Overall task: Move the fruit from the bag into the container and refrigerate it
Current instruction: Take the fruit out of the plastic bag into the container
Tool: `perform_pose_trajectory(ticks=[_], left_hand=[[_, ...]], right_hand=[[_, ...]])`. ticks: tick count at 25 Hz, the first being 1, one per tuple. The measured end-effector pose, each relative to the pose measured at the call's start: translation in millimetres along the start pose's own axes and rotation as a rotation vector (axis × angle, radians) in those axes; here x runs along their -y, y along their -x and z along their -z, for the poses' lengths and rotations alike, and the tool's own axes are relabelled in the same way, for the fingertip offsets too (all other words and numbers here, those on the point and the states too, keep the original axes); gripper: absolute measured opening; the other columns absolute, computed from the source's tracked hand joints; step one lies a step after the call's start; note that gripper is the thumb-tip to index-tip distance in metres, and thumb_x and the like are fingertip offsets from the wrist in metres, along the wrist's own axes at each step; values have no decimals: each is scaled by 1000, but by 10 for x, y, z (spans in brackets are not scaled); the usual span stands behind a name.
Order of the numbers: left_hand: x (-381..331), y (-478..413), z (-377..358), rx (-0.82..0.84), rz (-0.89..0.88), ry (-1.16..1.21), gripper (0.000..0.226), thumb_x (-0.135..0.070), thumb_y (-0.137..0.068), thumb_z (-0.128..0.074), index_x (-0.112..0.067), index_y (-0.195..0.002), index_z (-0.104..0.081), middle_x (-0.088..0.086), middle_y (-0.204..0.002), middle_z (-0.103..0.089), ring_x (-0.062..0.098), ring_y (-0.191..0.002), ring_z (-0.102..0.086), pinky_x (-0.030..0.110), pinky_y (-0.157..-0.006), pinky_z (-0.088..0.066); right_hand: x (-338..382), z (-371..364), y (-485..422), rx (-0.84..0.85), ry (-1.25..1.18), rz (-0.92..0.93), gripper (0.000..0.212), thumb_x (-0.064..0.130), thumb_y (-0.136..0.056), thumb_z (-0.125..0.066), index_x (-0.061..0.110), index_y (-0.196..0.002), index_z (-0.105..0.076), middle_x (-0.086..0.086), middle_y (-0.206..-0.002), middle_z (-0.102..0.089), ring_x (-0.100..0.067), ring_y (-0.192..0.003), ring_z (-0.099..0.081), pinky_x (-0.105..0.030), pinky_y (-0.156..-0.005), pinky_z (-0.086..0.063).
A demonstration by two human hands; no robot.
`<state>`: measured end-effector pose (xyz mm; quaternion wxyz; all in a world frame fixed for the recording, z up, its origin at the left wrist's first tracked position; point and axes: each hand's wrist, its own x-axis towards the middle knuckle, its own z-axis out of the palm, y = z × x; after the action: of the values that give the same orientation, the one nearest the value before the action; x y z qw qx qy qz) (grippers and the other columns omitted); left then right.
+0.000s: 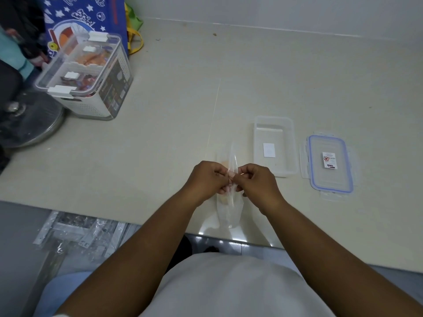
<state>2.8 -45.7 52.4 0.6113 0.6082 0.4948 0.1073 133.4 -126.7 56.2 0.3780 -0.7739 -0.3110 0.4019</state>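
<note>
Both hands meet over the near edge of a pale counter (160, 138), pinching a clear plastic bag (229, 211) between them. The left hand (207, 179) and the right hand (256, 179) are each curled closed, fingertips nipping the bag's upper part from opposite sides, knuckles almost touching. The bag hangs below the hands, its lower end close to the counter's front edge; whether it rests on the surface cannot be told. Pale orange fruit (223, 200) shows faintly through the plastic just under the hands, with another pale patch above the left knuckles; its kind cannot be made out.

Just beside the right hand, farther back on the counter, stands a clear rectangular container (290, 143), open, with a white label on its floor. To the right of it, apart from it, lies its lid (329, 179), flat, with a blue seal ring and a small printed sticker.

At the far left of the counter stands a larger white storage box (91, 104) with a clear clip-on lid, holding orange and red packets. Behind it leans a blue patterned bag (84, 12). The person's pale shirt (229, 287) fills the bottom of the view.
</note>
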Motion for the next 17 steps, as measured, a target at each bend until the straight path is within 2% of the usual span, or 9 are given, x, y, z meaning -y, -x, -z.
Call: perform_pose_trajectory(ticks=[2, 4, 7, 9, 11, 13, 14, 17], left_hand=[[-22, 9, -22, -37, 19, 1, 10, -1, -73, -64, -7, -75, -72, 11, -64, -73, 16, -54, -68, 22, -50, -52], [-41, 25, -90, -123, 6, -82, 8, -8, -73, -60, -7, -68, -68, 8, -61, -72, 16, -51, -69, 25, -47, -53], [-52, 32, -181, -164, -89, -307, 27, -22, -84, -58, 0, -68, -57, 15, -68, -70, 28, -59, -69, 39, -58, -60], [-59, 7, -179, -161, -149, -397, 35, -25, -90, -54, -1, -65, -50, 20, -72, -69, 36, -67, -67, 48, -65, -58], [-81, -2, -160, -174, -182, -442, 35, -25, -92, -52, -1, -66, -49, 20, -72, -67, 37, -69, -66, 49, -68, -57], [-72, 19, -138, -211, -201, -489, 35, -25, -93, -51, -4, -65, -47, 15, -68, -64, 36, -66, -64, 44, -66, -55], [-58, 36, -116, -237, -197, -499, 35, -26, -93, -51, -7, -64, -45, 12, -67, -62, 34, -66, -63, 41, -64, -54], [-13, 55, 24, -283, -139, -434, 32, -27, -92, -53, -5, -69, -53, 14, -74, -68, 34, -71, -67, 47, -70, -57]], right_hand=[[5, 36, -29, 1, 67, 29, 12, 22, -82, -69, 14, -74, -72, -3, -63, -73, -17, -63, -72, -42, -73, -61], [14, 12, -30, 0, 110, 34, 16, 15, -83, -61, 10, -71, -72, -3, -60, -72, -15, -62, -71, -45, -73, -61], [29, -34, -20, -2, 144, 49, 23, 20, -86, -59, 8, -69, -70, -1, -58, -71, -15, -61, -70, -42, -73, -60], [27, -13, -22, -4, 136, 47, 24, 23, -87, -61, 8, -70, -70, -2, -60, -72, -10, -56, -69, -38, -69, -60], [27, 21, -29, -20, 123, 37, 20, 19, -85, -62, 9, -70, -71, -2, -61, -72, -6, -51, -67, -31, -61, -56], [18, 47, -33, -64, 168, 39, 20, 16, -84, -59, 7, -70, -70, -4, -63, -72, -9, -53, -67, -27, -61, -52], [8, 66, -37, -94, 191, 35, 20, 16, -84, -58, 5, -71, -69, -6, -66, -72, -15, -59, -69, -29, -64, -54], [-31, 212, -62, -164, 208, 4, 18, 16, -82, -58, 6, -72, -70, -6, -71, -73, -24, -70, -70, -38, -74, -59]])
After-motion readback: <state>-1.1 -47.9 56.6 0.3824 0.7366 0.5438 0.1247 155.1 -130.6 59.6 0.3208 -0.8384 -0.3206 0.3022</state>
